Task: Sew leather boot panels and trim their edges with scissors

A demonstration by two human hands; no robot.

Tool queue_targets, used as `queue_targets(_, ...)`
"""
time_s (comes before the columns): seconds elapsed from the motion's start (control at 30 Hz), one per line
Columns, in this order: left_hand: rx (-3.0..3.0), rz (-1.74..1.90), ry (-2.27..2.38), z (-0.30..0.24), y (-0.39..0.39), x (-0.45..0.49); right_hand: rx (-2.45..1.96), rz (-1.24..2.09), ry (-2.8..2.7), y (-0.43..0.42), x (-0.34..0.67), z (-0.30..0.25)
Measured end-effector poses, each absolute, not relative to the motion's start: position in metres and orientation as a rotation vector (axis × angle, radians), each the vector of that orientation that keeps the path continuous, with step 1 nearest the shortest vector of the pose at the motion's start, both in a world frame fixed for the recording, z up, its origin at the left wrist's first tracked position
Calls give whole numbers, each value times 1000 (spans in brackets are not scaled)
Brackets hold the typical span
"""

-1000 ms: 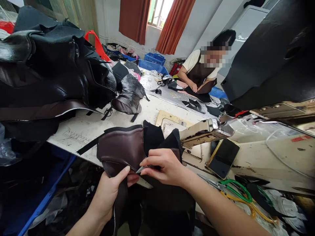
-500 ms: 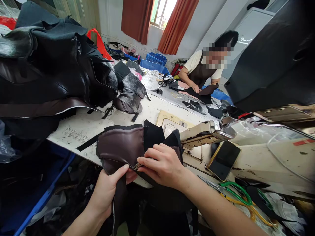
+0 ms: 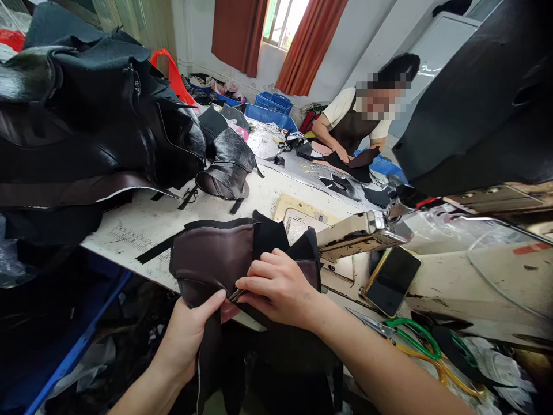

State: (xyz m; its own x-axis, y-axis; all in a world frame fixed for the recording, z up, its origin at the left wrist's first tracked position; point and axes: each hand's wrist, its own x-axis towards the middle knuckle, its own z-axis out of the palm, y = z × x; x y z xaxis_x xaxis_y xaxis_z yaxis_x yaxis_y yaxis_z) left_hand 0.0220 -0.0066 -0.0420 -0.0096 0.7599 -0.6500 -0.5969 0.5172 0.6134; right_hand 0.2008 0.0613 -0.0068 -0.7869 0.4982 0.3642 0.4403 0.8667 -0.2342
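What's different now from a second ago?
The right hand slid a little left, bringing its metal tool closer to the left hand's thumb. Nothing was let go: the left hand still grips the brown piece. The phone stayed put.

left fingers gripping brown panel, right fingers pinching thin tool
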Motion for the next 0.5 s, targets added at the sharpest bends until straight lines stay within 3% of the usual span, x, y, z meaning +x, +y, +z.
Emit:
queue_targets(0.23,171,1080,1150,-43,-7,25,-617,649,-2507,73,203,-18)
queue_targets(0.5,187,1064,1149,-43,-8,24,-520,421,-2596,74,206,-19)
